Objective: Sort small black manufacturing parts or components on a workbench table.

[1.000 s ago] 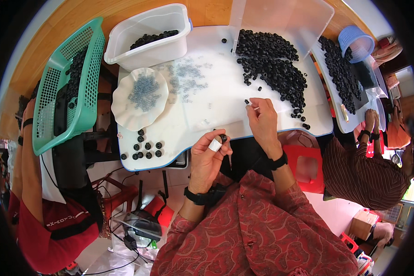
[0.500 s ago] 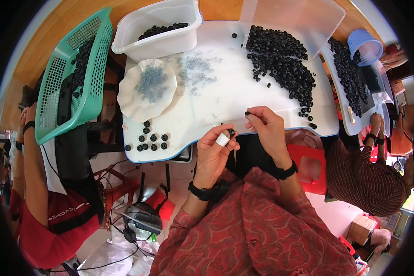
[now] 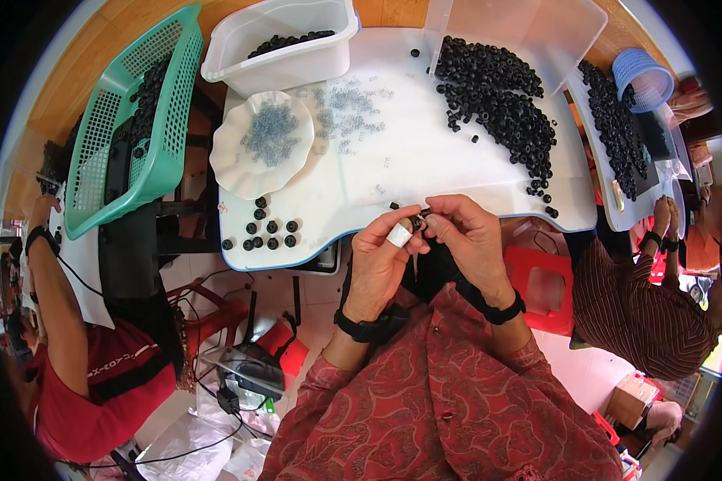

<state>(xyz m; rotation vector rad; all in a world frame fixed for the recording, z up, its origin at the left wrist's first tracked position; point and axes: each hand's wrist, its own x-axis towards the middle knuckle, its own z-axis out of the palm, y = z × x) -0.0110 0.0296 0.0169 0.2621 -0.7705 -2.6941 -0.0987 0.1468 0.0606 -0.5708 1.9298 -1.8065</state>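
My left hand [image 3: 375, 263], with white tape wrapped round one finger, pinches a small black cap-like part [image 3: 416, 222]. My right hand [image 3: 475, 250] closes its thumb and forefinger on another small dark piece, right up against the left fingertips; its exact shape is hidden. Both hands are just over the table's near edge. Left of them, several black round parts [image 3: 272, 227] stand in loose rows. Beyond these is a wavy-rimmed white plate [image 3: 231, 172] heaped with small clear-grey coil-like pieces [image 3: 271, 134]; more lie scattered beside it.
A large pile of black parts [image 3: 497, 104] spreads before a clear bin [image 3: 529, 36] on the white table [image 3: 353, 180]. A white tub [image 3: 297, 68] and a green basket [image 3: 164, 152] stand left. People work on both sides; a red stool [image 3: 549, 317] is at right.
My right hand has moved left and down until its fingertips meet the left hand's. The two held pieces are now together. The whole view has shifted slightly.
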